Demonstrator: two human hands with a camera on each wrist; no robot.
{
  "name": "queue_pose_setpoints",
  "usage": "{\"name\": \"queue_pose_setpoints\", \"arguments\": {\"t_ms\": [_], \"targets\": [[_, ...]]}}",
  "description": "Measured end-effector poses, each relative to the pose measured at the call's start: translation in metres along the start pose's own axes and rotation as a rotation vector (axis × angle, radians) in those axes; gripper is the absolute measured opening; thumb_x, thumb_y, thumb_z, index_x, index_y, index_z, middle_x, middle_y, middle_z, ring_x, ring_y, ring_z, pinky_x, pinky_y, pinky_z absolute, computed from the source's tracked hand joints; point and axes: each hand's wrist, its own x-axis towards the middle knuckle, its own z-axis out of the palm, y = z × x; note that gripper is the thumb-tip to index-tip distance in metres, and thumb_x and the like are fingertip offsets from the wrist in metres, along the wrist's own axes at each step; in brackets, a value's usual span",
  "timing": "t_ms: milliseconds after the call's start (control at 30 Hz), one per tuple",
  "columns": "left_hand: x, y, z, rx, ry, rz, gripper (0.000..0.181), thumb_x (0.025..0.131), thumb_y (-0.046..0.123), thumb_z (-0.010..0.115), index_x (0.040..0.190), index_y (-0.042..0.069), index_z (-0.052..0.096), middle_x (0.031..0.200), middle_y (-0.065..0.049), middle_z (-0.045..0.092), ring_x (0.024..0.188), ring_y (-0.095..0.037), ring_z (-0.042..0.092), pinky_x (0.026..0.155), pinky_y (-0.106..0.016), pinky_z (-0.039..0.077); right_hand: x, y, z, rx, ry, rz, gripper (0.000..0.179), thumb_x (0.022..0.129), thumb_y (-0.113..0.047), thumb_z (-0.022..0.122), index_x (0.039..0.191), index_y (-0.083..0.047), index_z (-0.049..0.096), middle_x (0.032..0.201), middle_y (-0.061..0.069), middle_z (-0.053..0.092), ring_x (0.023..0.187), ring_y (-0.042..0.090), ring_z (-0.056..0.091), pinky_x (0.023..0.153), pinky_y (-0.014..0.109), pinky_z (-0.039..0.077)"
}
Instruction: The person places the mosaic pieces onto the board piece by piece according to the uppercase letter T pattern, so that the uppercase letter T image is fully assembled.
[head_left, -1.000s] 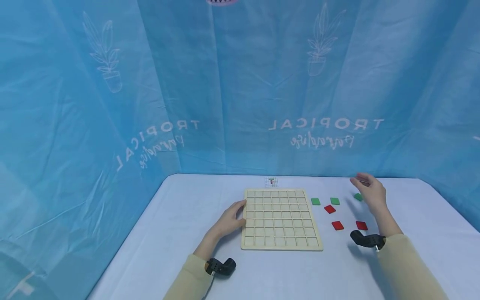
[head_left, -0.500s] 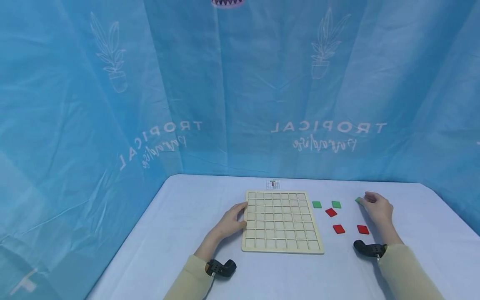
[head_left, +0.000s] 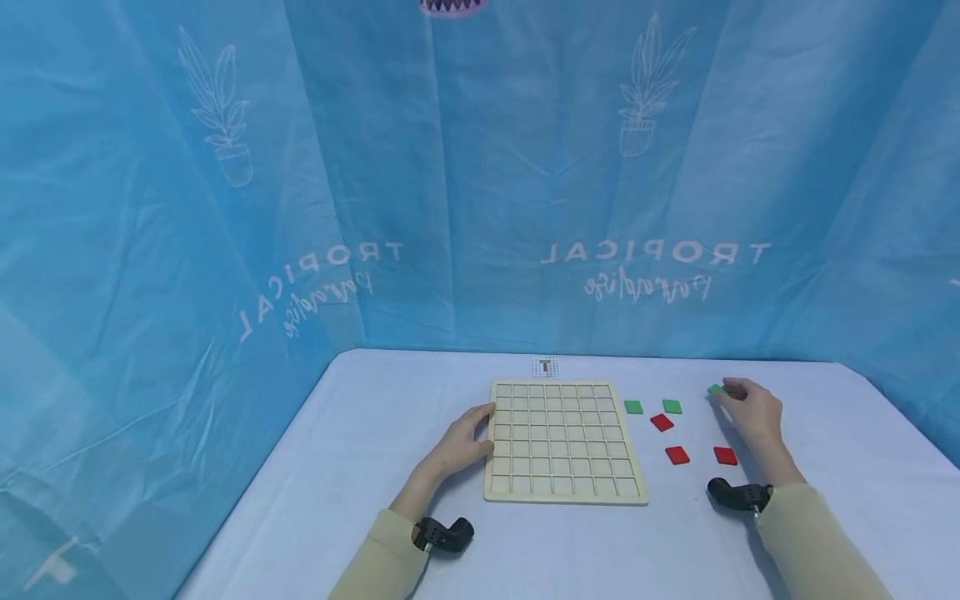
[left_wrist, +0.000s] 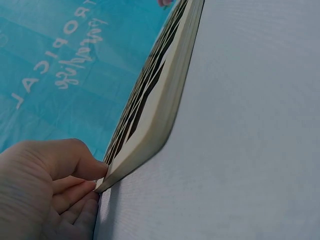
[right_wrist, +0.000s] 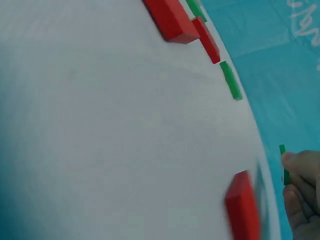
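In the head view, my left hand rests at the left edge of a pale wooden grid board, thumb and fingers apart and touching its side. The left wrist view shows the thumb at the board's raised edge. At the far right of the table, my right hand pinches a small green square tile between thumb and fingers. In the right wrist view this green tile stands on edge in the pinch, above the table. The board's square cells look unfilled.
Two green tiles and three red tiles lie right of the board. A small printed grid card sits behind it. Blue curtain hangs along the white table's far and left sides.
My right hand came down to the far green tile, took hold of it and shifted it slightly away. My left hand stays at the board's edge.
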Motion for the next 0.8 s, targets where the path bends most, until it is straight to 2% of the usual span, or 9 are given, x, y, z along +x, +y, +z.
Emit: {"name": "queue_pose_setpoints", "arguments": {"t_ms": [67, 133, 300, 433, 533, 633, 700, 800], "targets": [[0.000, 0.000, 0.000, 0.005, 0.001, 0.002, 0.069, 0.077, 0.004, 0.058, 0.142, -0.005, 0.034, 0.144, -0.020, 0.037, 0.134, -0.032, 0.032, 0.110, -0.042, 0.028, 0.007, 0.001, 0.000, 0.028, 0.004, -0.009, 0.044, 0.093, -0.017, 0.057, 0.127, 0.010, 0.051, 0.119, 0.030, 0.055, 0.111, 0.046, 0.049, 0.092, 0.057, 0.043], [-0.001, -0.001, 0.000, 0.003, 0.000, -0.003, 0.069, 0.077, 0.004, 0.058, 0.142, -0.005, 0.034, 0.144, -0.019, 0.037, 0.135, -0.032, 0.032, 0.111, -0.042, 0.028, 0.020, 0.011, 0.006, 0.018, 0.023, -0.040, 0.047, 0.094, -0.027, 0.058, 0.127, 0.006, 0.053, 0.118, 0.027, 0.057, 0.110, 0.043, 0.051, 0.091, 0.056, 0.044], [-0.002, -0.002, 0.000, 0.000, 0.002, -0.009, 0.070, 0.076, 0.004, 0.059, 0.142, -0.005, 0.035, 0.144, -0.019, 0.037, 0.135, -0.033, 0.031, 0.111, -0.044, 0.027, 0.056, 0.036, 0.034, 0.031, 0.038, -0.140, 0.066, 0.086, -0.055, 0.055, 0.130, -0.006, 0.055, 0.116, 0.016, 0.062, 0.106, 0.034, 0.057, 0.085, 0.051, 0.051], [-0.001, -0.001, 0.001, 0.004, 0.002, -0.003, 0.070, 0.077, 0.004, 0.059, 0.141, -0.005, 0.035, 0.144, -0.020, 0.038, 0.134, -0.033, 0.032, 0.110, -0.044, 0.028, 0.070, 0.030, 0.056, 0.132, -0.012, -0.160, 0.068, 0.082, -0.061, 0.056, 0.133, -0.016, 0.054, 0.119, 0.009, 0.061, 0.108, 0.030, 0.057, 0.087, 0.051, 0.051], [-0.001, 0.000, 0.001, 0.008, -0.006, -0.003, 0.070, 0.077, 0.004, 0.059, 0.142, -0.005, 0.035, 0.144, -0.019, 0.038, 0.134, -0.032, 0.033, 0.110, -0.043, 0.029, 0.073, 0.018, 0.070, 0.185, -0.047, -0.162, 0.064, 0.081, -0.059, 0.059, 0.132, -0.021, 0.055, 0.119, 0.005, 0.061, 0.108, 0.025, 0.058, 0.087, 0.050, 0.051], [-0.001, 0.000, 0.001, 0.014, -0.014, -0.004, 0.070, 0.077, 0.005, 0.059, 0.142, -0.004, 0.035, 0.145, -0.019, 0.037, 0.134, -0.032, 0.033, 0.110, -0.043, 0.029, 0.068, -0.001, 0.079, 0.213, -0.081, -0.184, 0.058, 0.081, -0.056, 0.062, 0.129, -0.023, 0.058, 0.116, 0.001, 0.063, 0.105, 0.020, 0.059, 0.083, 0.042, 0.054], [-0.001, 0.000, 0.000, 0.019, -0.015, -0.004, 0.070, 0.077, 0.006, 0.058, 0.142, -0.004, 0.035, 0.145, -0.019, 0.037, 0.134, -0.031, 0.033, 0.110, -0.043, 0.029, 0.056, -0.024, 0.080, 0.241, -0.116, -0.203, 0.056, 0.082, -0.053, 0.064, 0.128, -0.021, 0.059, 0.115, 0.001, 0.063, 0.103, 0.020, 0.060, 0.079, 0.036, 0.055], [0.000, -0.001, -0.001, 0.020, -0.010, -0.003, 0.069, 0.077, 0.006, 0.058, 0.142, -0.004, 0.036, 0.144, -0.019, 0.038, 0.134, -0.031, 0.033, 0.110, -0.042, 0.029, 0.028, -0.070, 0.072, 0.324, -0.214, -0.232, 0.056, 0.086, -0.046, 0.065, 0.129, -0.011, 0.058, 0.118, 0.009, 0.062, 0.106, 0.025, 0.058, 0.081, 0.036, 0.054]]}}
